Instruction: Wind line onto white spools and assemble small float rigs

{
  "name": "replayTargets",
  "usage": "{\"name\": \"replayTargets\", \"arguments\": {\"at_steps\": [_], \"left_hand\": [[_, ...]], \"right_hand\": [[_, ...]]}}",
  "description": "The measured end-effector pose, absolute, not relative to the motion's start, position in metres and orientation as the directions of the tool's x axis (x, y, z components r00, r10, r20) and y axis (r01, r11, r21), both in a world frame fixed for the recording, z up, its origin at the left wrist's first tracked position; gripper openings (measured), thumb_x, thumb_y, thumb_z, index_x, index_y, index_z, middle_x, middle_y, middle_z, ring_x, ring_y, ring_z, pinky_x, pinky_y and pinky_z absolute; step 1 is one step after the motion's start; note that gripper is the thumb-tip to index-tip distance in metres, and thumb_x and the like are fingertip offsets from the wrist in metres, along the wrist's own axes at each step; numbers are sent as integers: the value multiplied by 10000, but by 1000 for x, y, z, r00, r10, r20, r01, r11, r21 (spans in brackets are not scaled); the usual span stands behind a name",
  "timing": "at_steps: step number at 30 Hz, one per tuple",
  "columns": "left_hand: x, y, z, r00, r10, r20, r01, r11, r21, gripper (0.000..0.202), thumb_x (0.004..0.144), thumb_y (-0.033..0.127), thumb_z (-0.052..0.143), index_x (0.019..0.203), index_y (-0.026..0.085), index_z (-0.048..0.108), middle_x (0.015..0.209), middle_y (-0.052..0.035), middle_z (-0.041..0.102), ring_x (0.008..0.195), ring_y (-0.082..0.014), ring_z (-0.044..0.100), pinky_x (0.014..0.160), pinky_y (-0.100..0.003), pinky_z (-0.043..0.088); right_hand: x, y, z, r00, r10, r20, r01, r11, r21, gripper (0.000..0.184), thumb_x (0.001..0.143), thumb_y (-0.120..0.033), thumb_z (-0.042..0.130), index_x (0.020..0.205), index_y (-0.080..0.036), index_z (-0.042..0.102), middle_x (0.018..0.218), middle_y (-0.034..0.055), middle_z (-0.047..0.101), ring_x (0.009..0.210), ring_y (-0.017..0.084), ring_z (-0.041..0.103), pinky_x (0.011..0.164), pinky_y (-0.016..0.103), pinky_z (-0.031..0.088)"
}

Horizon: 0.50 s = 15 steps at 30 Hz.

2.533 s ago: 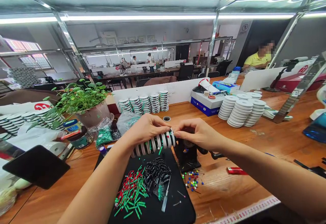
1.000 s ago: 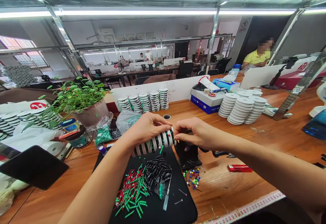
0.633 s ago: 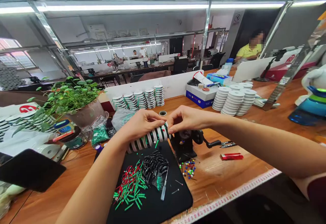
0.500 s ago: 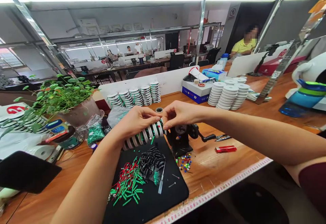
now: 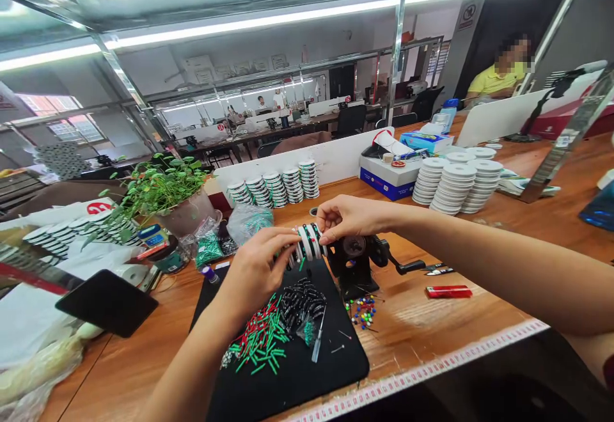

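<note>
A row of white spools [image 5: 309, 243] with dark green bands sits on the black hand-crank winder [image 5: 355, 259]. My left hand [image 5: 263, 259] is closed around the left part of the row, fingers over the top and thumb underneath. At the row's right end, my right hand [image 5: 338, 217] has thumb and fingers pinched against the last spool; whatever lies between the fingertips is too small to make out. Below lies a black mat [image 5: 330, 377] with green and red floats [image 5: 263, 339], a heap of black pieces [image 5: 302, 300] and a thin tool with a clear handle [image 5: 317, 348].
Coloured-head pins [image 5: 363, 312] and a red box-cutter-like item [image 5: 448, 291] lie right of the mat. Stacked white spools [image 5: 453, 185] and a blue-white box [image 5: 388, 176] stand behind. Wound spools [image 5: 273, 188], a potted plant [image 5: 187, 211] and a tape measure [image 5: 432, 371] edge the area.
The view has turned to the left, so everything sits further right. My left hand has slid down and left along the spool row. My right hand stays at its right end.
</note>
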State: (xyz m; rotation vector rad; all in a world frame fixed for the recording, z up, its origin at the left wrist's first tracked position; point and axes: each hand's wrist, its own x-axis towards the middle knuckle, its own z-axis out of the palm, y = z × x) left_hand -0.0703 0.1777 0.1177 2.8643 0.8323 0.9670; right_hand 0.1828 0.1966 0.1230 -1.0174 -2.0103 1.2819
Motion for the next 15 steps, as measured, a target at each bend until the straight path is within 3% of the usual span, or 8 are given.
{"name": "replayTargets", "arguments": {"at_steps": [3,6,9,11,13,15], "left_hand": [[-79,169,102,714,422,559,477,-877,54,352,922,169,628,1272,210,623,1317,-121,647,1232,-262,604,1039,-466,512],[-80,175,102,756,378,534,457,-890,-17,427,888,215,695,1304,223,599,1336,-127,637,1246,-289,596,1038,-490,508],[-78,186,116,760,464,455,464,-878,119,443,891,316,706,1309,232,587,1319,-110,656,1204,-277,625,1020,-460,516],[-75,193,128,744,550,379,490,-835,252,358,957,357,607,1292,232,587,1288,-86,680,1178,-254,640,1017,-430,506],[-73,198,136,721,617,316,516,-782,351,293,1025,364,457,1238,223,602,1236,-65,705,1139,-231,654,999,-398,497],[-72,200,139,706,647,287,528,-751,397,322,1052,362,355,1178,216,614,1181,-53,716,1094,-218,661,970,-372,492]], "right_hand": [[183,200,125,-582,813,17,315,244,-917,302,692,-351,838,784,-162,621,681,-24,632,623,115,550,585,239,424],[184,199,126,-571,820,34,340,275,-899,261,736,-343,804,804,-162,630,691,-13,646,638,128,575,587,245,443],[184,186,120,-475,861,180,375,383,-844,196,808,-314,753,867,-163,642,786,22,690,716,157,630,645,273,489],[182,170,110,-357,867,348,427,483,-764,146,865,-293,716,896,-171,642,842,39,699,754,172,641,680,296,508],[179,153,95,-269,788,554,521,603,-604,92,922,-263,665,906,-179,632,879,58,689,801,194,638,722,329,516],[175,139,80,-294,605,739,613,713,-340,46,963,-210,610,928,-183,626,930,80,678,870,218,626,775,360,515]]}}
